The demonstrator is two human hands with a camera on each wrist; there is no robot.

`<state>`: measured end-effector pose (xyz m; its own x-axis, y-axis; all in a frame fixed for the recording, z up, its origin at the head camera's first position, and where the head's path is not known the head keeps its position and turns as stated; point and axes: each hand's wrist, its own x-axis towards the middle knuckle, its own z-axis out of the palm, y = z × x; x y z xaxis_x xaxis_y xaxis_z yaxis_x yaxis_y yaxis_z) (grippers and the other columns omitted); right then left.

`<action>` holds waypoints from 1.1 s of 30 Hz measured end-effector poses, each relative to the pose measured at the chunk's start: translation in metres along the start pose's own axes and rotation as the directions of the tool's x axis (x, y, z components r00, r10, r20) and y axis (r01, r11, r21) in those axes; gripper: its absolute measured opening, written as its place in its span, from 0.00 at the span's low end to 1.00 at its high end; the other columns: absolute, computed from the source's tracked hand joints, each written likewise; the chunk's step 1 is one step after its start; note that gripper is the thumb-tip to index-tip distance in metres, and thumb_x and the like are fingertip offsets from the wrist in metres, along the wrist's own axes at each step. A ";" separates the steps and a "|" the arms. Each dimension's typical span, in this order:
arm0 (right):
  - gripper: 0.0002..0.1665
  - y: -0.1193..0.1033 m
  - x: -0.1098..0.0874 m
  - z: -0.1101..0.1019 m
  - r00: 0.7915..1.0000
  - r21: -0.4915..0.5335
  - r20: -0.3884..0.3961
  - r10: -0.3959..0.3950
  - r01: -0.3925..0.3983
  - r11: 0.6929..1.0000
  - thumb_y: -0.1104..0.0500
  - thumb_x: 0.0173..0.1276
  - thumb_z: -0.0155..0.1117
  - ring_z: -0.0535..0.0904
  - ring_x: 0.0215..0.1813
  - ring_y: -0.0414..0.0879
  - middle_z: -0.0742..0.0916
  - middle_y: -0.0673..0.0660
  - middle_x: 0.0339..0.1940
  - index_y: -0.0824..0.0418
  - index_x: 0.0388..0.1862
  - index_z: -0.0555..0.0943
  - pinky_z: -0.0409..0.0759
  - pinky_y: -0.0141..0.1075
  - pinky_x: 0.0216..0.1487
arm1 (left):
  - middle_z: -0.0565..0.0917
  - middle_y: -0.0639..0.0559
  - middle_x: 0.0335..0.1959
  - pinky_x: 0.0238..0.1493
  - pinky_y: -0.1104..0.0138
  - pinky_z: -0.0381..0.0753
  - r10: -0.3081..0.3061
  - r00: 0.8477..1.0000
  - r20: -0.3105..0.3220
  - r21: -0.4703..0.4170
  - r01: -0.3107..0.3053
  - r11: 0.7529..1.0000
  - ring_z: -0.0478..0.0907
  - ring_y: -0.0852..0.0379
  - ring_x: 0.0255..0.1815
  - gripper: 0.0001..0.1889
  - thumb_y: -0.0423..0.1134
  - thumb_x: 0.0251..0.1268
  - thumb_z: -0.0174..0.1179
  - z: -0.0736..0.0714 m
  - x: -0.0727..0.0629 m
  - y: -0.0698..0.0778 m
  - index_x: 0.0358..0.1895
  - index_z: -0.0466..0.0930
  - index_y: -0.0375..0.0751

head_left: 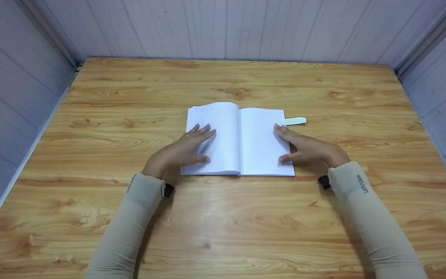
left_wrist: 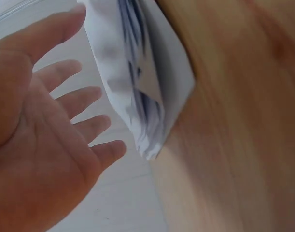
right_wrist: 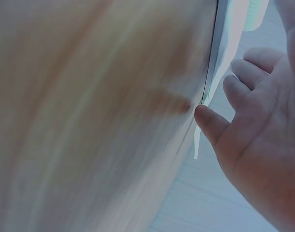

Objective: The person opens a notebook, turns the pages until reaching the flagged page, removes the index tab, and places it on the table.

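An open notebook [head_left: 259,143] with white, faintly lined pages lies on the wooden table, its spine running away from the person. Over the outer part of the left page is the left hand [head_left: 184,149], fingers spread and holding nothing. The right hand [head_left: 310,147] is at the right page's outer edge, thumb and fingers apart, also without a grip. Whether the fingertips touch the paper is hard to tell. A pale green strip [head_left: 295,121] sticks out past the right page. In the left wrist view, the left page stack [left_wrist: 147,106] shows uneven, slightly parted sheets at its edge.
The wooden table [head_left: 223,224] extends around the notebook on all sides. Pale panelled walls [head_left: 223,29] stand behind it and at left and right. Both forearms wear light sleeves [head_left: 130,221], with a small dark device [head_left: 324,182] under each wrist.
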<state>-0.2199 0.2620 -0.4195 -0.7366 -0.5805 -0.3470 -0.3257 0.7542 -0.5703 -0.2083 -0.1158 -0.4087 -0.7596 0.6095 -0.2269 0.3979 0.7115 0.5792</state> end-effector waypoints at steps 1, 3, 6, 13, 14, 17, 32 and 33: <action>0.63 0.000 0.000 0.000 1.000 -0.003 0.004 -0.009 0.009 1.000 0.38 0.60 0.65 0.31 0.80 0.53 0.40 0.55 0.81 0.55 0.79 0.36 0.39 0.53 0.78 | 0.41 0.51 0.80 0.76 0.45 0.35 -0.016 1.000 0.027 0.008 0.016 1.000 0.29 0.46 0.80 0.42 0.45 0.67 0.60 0.000 0.000 -0.002 0.78 0.45 0.52; 0.64 0.000 0.000 0.001 1.000 -0.003 0.009 -0.019 0.019 1.000 0.38 0.60 0.66 0.32 0.80 0.52 0.40 0.55 0.80 0.56 0.79 0.36 0.40 0.52 0.78 | 0.39 0.52 0.80 0.77 0.46 0.32 -0.037 0.997 0.073 0.020 0.036 0.999 0.28 0.48 0.80 0.42 0.46 0.67 0.59 0.000 0.001 -0.004 0.78 0.43 0.52; 0.65 0.001 -0.002 0.002 0.999 0.005 0.022 -0.031 0.031 1.000 0.39 0.59 0.67 0.31 0.80 0.51 0.40 0.54 0.80 0.56 0.79 0.36 0.40 0.52 0.78 | 0.38 0.55 0.80 0.77 0.49 0.30 -0.069 0.990 0.120 0.024 0.066 0.998 0.27 0.52 0.80 0.42 0.49 0.67 0.58 -0.001 0.001 -0.007 0.78 0.43 0.53; 0.64 0.000 -0.003 0.003 0.998 -0.006 0.059 -0.015 0.015 1.000 0.40 0.58 0.68 0.32 0.80 0.49 0.41 0.51 0.81 0.55 0.79 0.37 0.41 0.52 0.78 | 0.39 0.53 0.80 0.77 0.50 0.29 -0.107 0.982 0.159 0.054 0.100 0.994 0.29 0.51 0.80 0.43 0.49 0.65 0.61 -0.005 -0.002 -0.011 0.77 0.45 0.52; 0.64 0.001 -0.003 0.003 0.998 -0.013 0.065 -0.015 0.016 1.000 0.40 0.58 0.68 0.32 0.80 0.50 0.41 0.52 0.81 0.55 0.79 0.37 0.40 0.52 0.78 | 0.39 0.53 0.80 0.77 0.50 0.29 -0.112 0.981 0.159 0.054 0.105 0.993 0.30 0.51 0.80 0.43 0.49 0.64 0.61 -0.005 -0.003 -0.011 0.77 0.46 0.52; 0.64 0.002 -0.003 0.003 0.997 -0.026 0.078 -0.022 0.024 0.999 0.41 0.58 0.68 0.32 0.80 0.53 0.40 0.54 0.81 0.57 0.79 0.39 0.39 0.55 0.77 | 0.41 0.51 0.80 0.77 0.47 0.31 -0.119 0.981 0.151 0.045 0.113 0.993 0.31 0.49 0.80 0.43 0.46 0.63 0.63 -0.007 -0.004 -0.012 0.76 0.48 0.50; 0.68 0.002 -0.003 -0.001 0.993 -0.008 0.120 0.014 -0.013 1.000 0.44 0.53 0.73 0.29 0.80 0.52 0.37 0.52 0.80 0.54 0.79 0.37 0.35 0.55 0.77 | 0.42 0.55 0.79 0.78 0.52 0.38 -0.160 0.980 0.118 -0.052 0.167 0.985 0.31 0.49 0.80 0.43 0.40 0.58 0.67 -0.006 -0.006 -0.015 0.75 0.53 0.51; 0.68 0.001 -0.002 -0.001 0.992 -0.005 0.121 0.019 -0.019 1.000 0.44 0.53 0.73 0.28 0.80 0.52 0.37 0.52 0.80 0.53 0.79 0.37 0.35 0.55 0.77 | 0.42 0.55 0.79 0.78 0.52 0.37 -0.162 0.980 0.115 -0.050 0.169 0.984 0.31 0.50 0.80 0.43 0.40 0.58 0.67 -0.006 -0.006 -0.015 0.75 0.53 0.51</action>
<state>-0.2195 0.2648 -0.4183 -0.6658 -0.5987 -0.4453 -0.3150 0.7665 -0.5597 -0.2130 -0.1321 -0.4112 -0.7497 0.5223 -0.4064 0.2377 0.7856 0.5712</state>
